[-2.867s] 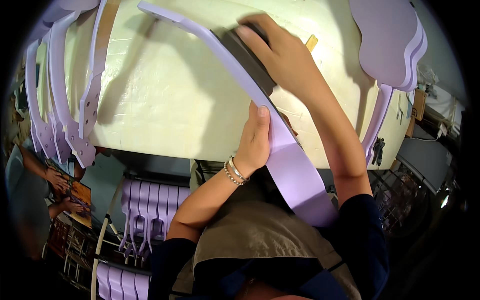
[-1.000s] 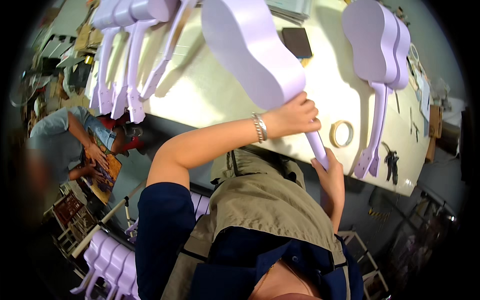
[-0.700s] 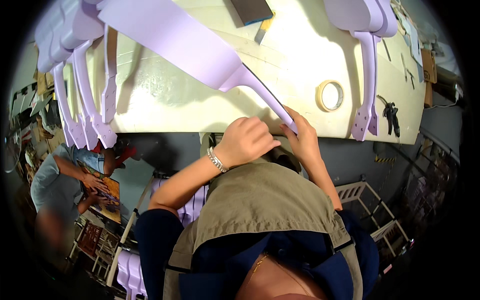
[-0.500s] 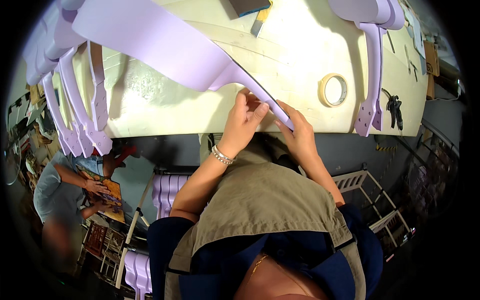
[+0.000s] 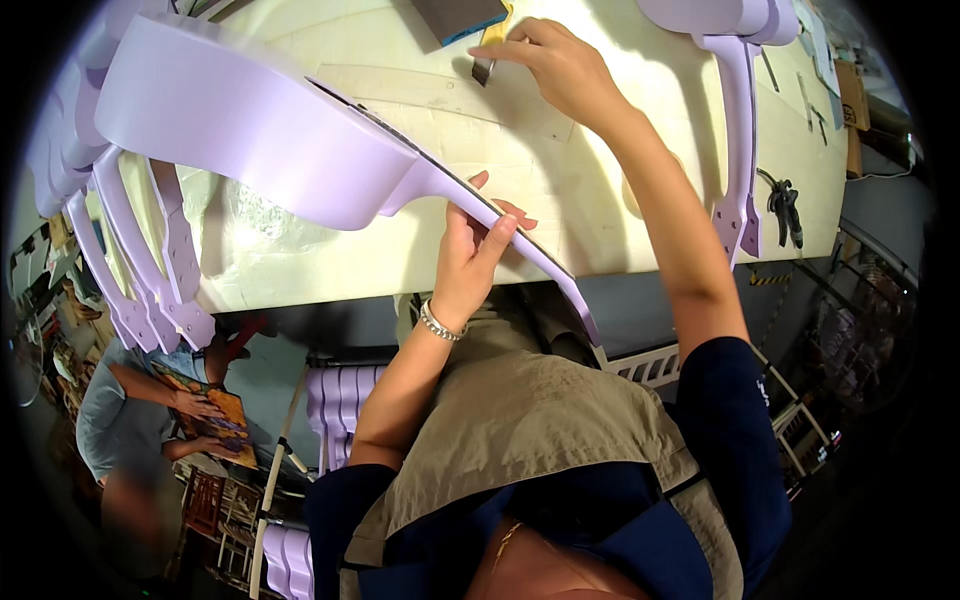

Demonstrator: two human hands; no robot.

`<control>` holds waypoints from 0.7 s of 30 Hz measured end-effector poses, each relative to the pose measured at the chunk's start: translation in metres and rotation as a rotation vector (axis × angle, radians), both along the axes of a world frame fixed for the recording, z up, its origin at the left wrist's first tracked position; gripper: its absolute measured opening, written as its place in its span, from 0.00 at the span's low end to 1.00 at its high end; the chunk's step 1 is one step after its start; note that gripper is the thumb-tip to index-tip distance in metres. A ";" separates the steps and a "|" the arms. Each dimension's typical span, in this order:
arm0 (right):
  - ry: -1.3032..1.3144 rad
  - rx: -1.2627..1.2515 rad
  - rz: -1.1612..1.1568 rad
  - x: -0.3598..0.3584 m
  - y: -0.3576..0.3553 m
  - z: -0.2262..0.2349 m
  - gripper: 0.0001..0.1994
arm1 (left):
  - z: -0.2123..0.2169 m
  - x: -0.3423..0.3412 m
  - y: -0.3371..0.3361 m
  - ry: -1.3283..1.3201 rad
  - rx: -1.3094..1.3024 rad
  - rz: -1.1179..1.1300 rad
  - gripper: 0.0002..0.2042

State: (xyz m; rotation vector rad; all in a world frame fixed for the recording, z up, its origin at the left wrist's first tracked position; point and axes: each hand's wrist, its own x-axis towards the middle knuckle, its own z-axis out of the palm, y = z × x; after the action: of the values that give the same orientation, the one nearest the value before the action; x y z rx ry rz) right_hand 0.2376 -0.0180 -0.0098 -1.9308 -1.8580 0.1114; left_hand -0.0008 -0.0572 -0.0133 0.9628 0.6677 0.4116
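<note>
A lavender guitar (image 5: 260, 125) lies on its side along the near part of the bench, its neck slanting down past the front edge. My left hand (image 5: 472, 240) is closed round that neck, with the thumb on the near side. Over the far middle of the bench, my right hand (image 5: 570, 70) has its fingers stretched across a small flat brush (image 5: 494, 36) with a yellow handle and dark bristles. The fingertips overlap the handle, but no firm grip shows. Beside the brush is a dark block (image 5: 455, 18) with a blue edge.
More lavender guitars hang over the bench's left side (image 5: 180, 260), and another stands at right (image 5: 738, 140). Black pliers (image 5: 785, 212) lie near the right edge. My right forearm mostly hides a tape roll. At lower left, a co-worker (image 5: 120, 400) handles a colourful panel (image 5: 232, 430).
My right hand has left the guitar neck and moved far across to the brush. My left hand stays on the neck. The guitar has shifted and turned a little; the view has shifted slightly.
</note>
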 end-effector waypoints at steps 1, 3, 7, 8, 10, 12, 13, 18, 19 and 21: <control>-0.098 -0.001 0.034 0.003 0.008 -0.002 0.16 | 0.000 -0.001 0.000 0.011 0.005 0.005 0.26; -0.197 0.082 0.067 0.006 0.014 0.002 0.10 | 0.001 -0.003 0.001 0.031 0.020 0.003 0.26; -0.119 -0.077 -0.065 0.006 0.004 0.006 0.17 | 0.001 -0.005 0.001 0.044 0.033 0.013 0.25; -0.022 -0.121 -0.116 0.002 0.002 0.009 0.16 | 0.002 -0.004 0.001 0.035 0.029 0.014 0.25; 0.511 -0.309 -0.328 -0.017 -0.007 0.016 0.08 | 0.007 -0.005 0.003 0.009 -0.052 0.039 0.26; 0.341 0.000 -0.137 -0.031 -0.018 -0.002 0.15 | 0.004 -0.005 0.004 -0.009 -0.077 0.043 0.26; 0.198 0.023 -0.128 -0.043 -0.020 0.000 0.16 | 0.002 -0.006 0.006 -0.043 -0.131 0.043 0.27; 0.217 -0.102 -0.220 -0.048 -0.026 -0.005 0.17 | 0.005 0.001 0.022 -0.063 -0.125 0.127 0.32; 0.401 -0.264 -0.305 -0.048 -0.027 0.012 0.16 | 0.007 0.004 0.025 -0.054 -0.116 0.163 0.33; 0.825 -0.395 -0.369 -0.053 -0.038 0.022 0.16 | 0.007 0.007 0.027 -0.061 -0.126 0.228 0.33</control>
State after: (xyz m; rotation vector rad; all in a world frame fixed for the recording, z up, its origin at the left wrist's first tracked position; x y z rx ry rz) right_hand 0.1843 -0.0564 0.0123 -1.9867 -0.9682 1.0420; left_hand 0.0058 -0.0301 -0.0061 0.7541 0.7416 0.5910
